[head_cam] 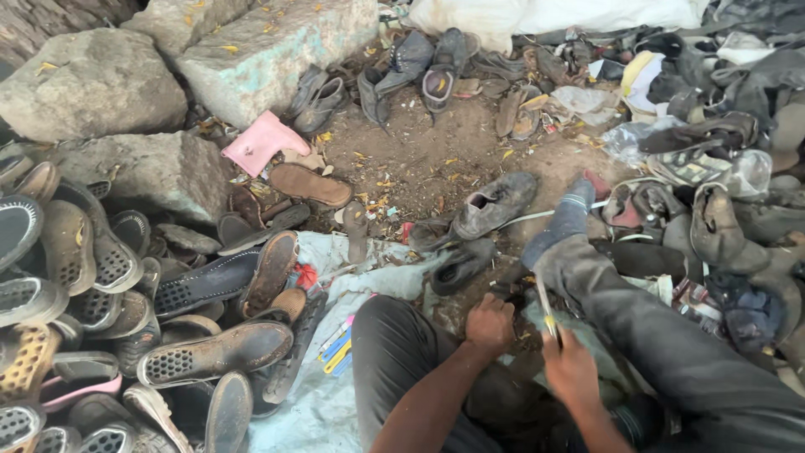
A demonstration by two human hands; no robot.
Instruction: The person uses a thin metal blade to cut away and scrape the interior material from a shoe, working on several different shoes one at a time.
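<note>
Nearest the camera, the right hand (572,369) is clenched around a thin yellow-handled tool (547,312) whose blade points up along the grey trouser leg (637,319), while the left hand (490,325) presses down, fingers curled, on something dark on the ground between the knees; whether it grips anything I cannot tell. Just beyond the hands lie a worn black shoe (495,204) and a dark shoe (459,265) on the dirt, with a heap of soles (126,319) to the left beside grey stones (92,84)

Left hand (490,323) is lowered, fingers curled, knuckles up; right hand (570,365) is closed in a fist, forearms converging.
</note>
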